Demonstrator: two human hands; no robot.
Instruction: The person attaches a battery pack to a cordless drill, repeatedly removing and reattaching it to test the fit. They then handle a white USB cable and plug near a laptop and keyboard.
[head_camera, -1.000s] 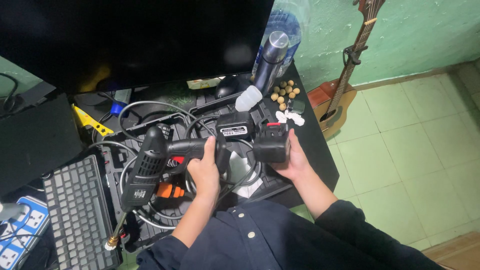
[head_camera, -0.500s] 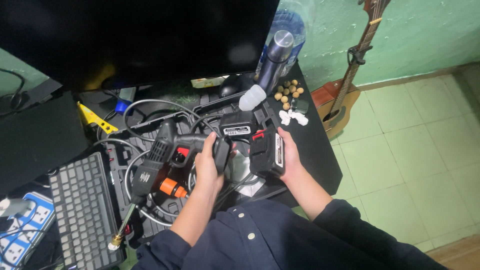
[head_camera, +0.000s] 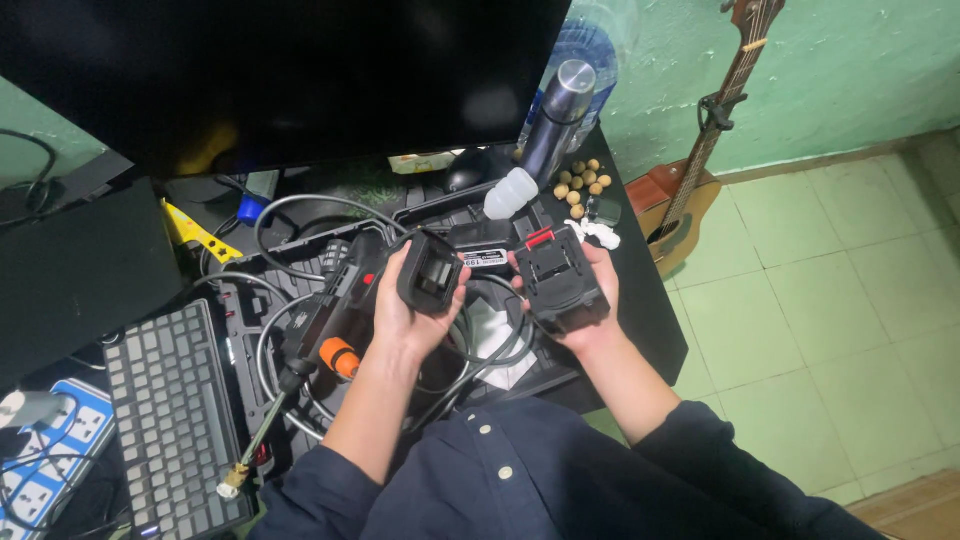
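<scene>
- Your left hand (head_camera: 405, 305) is wrapped tight around the black handle (head_camera: 430, 272) of a spray tool. The open bottom end of the handle points up at you.
- Your right hand (head_camera: 585, 300) holds a black battery block (head_camera: 557, 280) with a red clip. Your fingers curl around its far side.
- A second ago the tool lay sideways across both hands, and the block sat right against the handle. Now the two are apart, with a small gap between them.
- The tool's body has turned too. Its orange ring (head_camera: 340, 357) and its thin metal pipe (head_camera: 262, 440) now point down toward your left elbow.
- Under your hands lies an open black case (head_camera: 240, 330) full of looped grey cords (head_camera: 290, 215).
- All of this rests on a dark desk (head_camera: 650, 310).
- A grey keyboard (head_camera: 170, 410) sits on the left side, near the tool.
- A big dark screen (head_camera: 290, 70) stands behind the case.
- A tall metal bottle (head_camera: 555, 120) stands at the back right. Small round brown nuts (head_camera: 583, 182) lie just beside it.
- A guitar (head_camera: 700, 170) leans on the green wall (head_camera: 850, 70), right of the desk.
- The floor (head_camera: 840, 300) has pale green tiles.
</scene>
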